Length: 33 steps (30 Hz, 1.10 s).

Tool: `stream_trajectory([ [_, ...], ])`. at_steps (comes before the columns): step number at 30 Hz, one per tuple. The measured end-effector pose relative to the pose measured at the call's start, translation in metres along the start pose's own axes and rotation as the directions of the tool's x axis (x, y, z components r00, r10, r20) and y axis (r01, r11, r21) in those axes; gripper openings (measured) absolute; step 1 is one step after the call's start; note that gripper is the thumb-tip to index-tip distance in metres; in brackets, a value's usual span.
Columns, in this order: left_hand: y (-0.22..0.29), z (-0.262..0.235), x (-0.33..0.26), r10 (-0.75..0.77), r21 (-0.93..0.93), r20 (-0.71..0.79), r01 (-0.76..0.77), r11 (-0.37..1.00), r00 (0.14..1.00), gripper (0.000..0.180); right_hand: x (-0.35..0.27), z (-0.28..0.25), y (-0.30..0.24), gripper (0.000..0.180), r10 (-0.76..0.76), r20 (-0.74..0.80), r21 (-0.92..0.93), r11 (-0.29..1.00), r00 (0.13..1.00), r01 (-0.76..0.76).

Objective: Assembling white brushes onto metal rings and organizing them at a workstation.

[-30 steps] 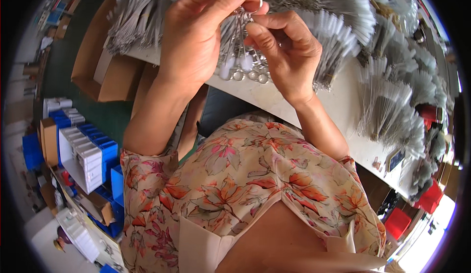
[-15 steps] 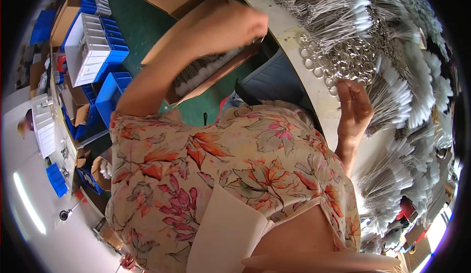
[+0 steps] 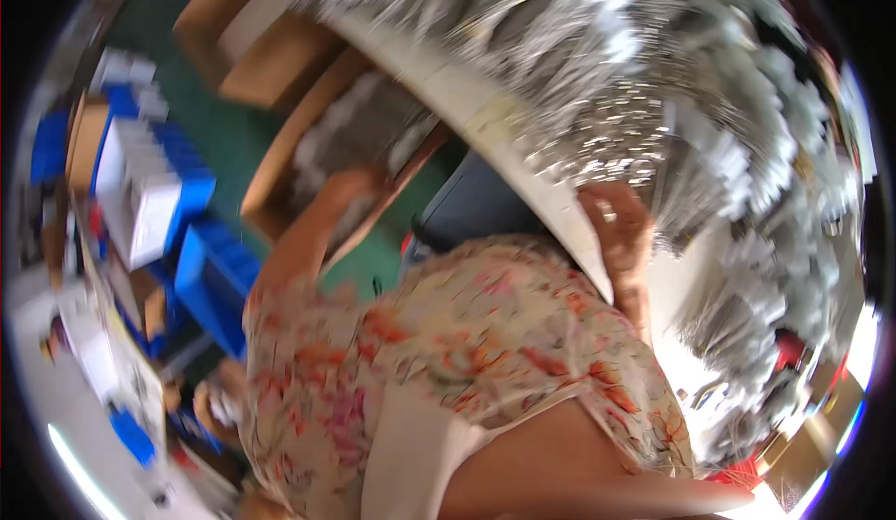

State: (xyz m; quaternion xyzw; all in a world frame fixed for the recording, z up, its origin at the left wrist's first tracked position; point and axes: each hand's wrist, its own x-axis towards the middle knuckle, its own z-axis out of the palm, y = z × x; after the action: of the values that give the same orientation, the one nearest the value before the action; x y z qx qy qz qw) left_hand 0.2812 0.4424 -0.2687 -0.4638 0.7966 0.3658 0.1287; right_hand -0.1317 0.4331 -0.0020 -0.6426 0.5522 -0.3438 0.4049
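In the head view your two hands have parted since a second ago, when both worked together on a cluster of small metal rings above the tabletop. Your left hand [image 3: 350, 189] has now gone down and away, off the tabletop's near edge, into the open cardboard box [image 3: 280, 161] beside your seat — it lies among the grey bundled metal pieces [image 3: 359, 123] inside, but the blur hides whether the fingers have closed on anything. Your right hand [image 3: 616, 226] has stayed at the near edge of the tabletop [image 3: 485, 114], fingers loosely curled, resting just below the pile of metal rings [image 3: 611, 133]; I cannot tell if it grips a ring or only touches the surface. The rings are back on the tabletop, near its front edge, with rows of silvery bundles [image 3: 747, 175] behind. Judging by this, you have put the assembled cluster down and are reaching for fresh stock — the view is swinging, so everything is smeared.
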Motion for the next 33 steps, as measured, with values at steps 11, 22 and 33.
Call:
stream_trajectory([
  [11, 0.257, -0.371, 0.023, 0.382, -0.573, -0.148, -0.394, 0.719, 0.912, 0.029, 0.01, -0.068, -0.005, 0.011, -0.053, -0.159, 0.127, 0.989, 0.986, 0.073],
  [22, 0.24, -0.465, 0.322, -0.291, -0.274, -0.374, 0.195, 0.942, 0.881, 0.033, 0.034, -0.177, 0.023, 0.013, -0.085, -0.452, -0.069, 0.996, 0.888, 0.06],
  [33, 0.246, -0.455, 0.331, -0.164, -0.227, -0.439, 0.067, 0.972, 0.884, 0.026, 0.21, -0.287, 0.083, 0.029, 0.135, -0.517, -0.65, 0.582, 0.845, -0.49],
])
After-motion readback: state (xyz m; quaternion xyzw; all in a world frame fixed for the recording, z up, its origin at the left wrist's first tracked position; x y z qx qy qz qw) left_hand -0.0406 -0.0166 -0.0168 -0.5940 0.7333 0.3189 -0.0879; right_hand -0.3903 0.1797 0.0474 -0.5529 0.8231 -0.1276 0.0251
